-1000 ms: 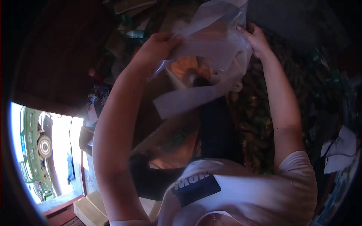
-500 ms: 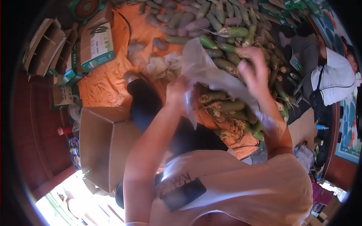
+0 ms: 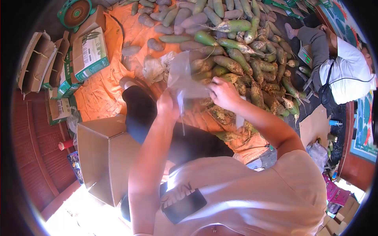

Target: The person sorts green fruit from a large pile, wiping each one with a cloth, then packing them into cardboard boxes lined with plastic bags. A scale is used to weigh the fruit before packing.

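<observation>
Both my hands hold a clear plastic bag (image 3: 184, 76) up in front of my chest. My left hand (image 3: 167, 105) pinches its lower left edge and my right hand (image 3: 223, 93) grips its right side. Beyond the bag lies a big heap of green, muddy radishes (image 3: 240, 47) on an orange sheet (image 3: 103, 88). My knee in dark trousers (image 3: 141, 111) is below the bag.
An open brown carton (image 3: 103, 157) stands at my left. Printed green-and-white boxes (image 3: 91, 51) and flat cartons (image 3: 37, 65) lie at the far left, with a green fan (image 3: 75, 12) above. Another person (image 3: 341, 65) sits at the upper right. Crumpled white bags (image 3: 155, 69) lie near the heap.
The view swung down from the dim ceiling to the floor and the radish heap. My hands came lower and closer together with the bag, which now hangs smaller between them.
</observation>
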Demonstrator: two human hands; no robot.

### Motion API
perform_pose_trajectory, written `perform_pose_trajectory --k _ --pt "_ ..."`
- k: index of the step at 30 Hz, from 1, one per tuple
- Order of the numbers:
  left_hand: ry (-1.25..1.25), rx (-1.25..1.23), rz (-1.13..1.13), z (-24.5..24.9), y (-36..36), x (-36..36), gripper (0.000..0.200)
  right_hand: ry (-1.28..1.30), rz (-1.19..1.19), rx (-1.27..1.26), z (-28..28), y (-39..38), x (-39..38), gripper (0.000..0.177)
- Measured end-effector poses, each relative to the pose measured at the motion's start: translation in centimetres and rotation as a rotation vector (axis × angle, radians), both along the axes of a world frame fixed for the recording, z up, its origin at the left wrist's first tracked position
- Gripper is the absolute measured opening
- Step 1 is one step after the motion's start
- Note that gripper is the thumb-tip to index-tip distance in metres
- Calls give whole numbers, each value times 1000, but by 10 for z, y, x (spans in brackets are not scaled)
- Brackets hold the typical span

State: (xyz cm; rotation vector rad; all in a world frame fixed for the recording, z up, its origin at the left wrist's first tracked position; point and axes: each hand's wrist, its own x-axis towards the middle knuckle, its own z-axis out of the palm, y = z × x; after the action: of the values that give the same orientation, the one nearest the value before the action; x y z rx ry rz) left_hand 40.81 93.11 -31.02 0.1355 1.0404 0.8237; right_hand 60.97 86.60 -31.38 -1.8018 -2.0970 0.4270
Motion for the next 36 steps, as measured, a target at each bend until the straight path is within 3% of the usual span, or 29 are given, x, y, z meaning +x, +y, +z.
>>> perform_pose_trajectory --k 2,6,7,9,11,12,13,15,17,23,26,29,36 --pt "-43 59 -21 3 8 0 36 185 -150 -132 7 8 -6 18" --pt "-709 98 0 26 46 -15 66 733 -379 -298 -24 24 -4 18" --pt "-675 299 9 28 48 -17 69 918 -476 -380 -18 28 -3 16" --pt "-403 302 153 36 46 -13 57 1121 -586 -528 -14 33 3 19" --pt "-48 377 290 2 35 -10 39 1288 -665 -643 -5 41 4 23" --pt "133 261 255 0 23 -6 25 1289 -614 -736 0 42 9 27" --pt "150 290 144 -4 8 -5 20 1267 -573 -758 2 43 8 26" --pt "292 272 -69 -15 -14 7 26 1222 -495 -801 3 43 7 23" --pt "328 345 -211 -28 -30 18 29 921 -379 -588 -27 42 10 18" --pt "49 31 -142 -4 -36 34 31 430 -168 -331 -36 39 -1 23" --pt "-5 -31 -173 -15 -33 29 30 381 -114 -305 -13 32 -15 21" --pt "-20 -71 -129 -28 -33 28 13 598 -132 -393 -25 27 -13 18" --pt "-43 -55 -52 -35 -40 35 27 959 -377 -678 -10 21 -9 12"
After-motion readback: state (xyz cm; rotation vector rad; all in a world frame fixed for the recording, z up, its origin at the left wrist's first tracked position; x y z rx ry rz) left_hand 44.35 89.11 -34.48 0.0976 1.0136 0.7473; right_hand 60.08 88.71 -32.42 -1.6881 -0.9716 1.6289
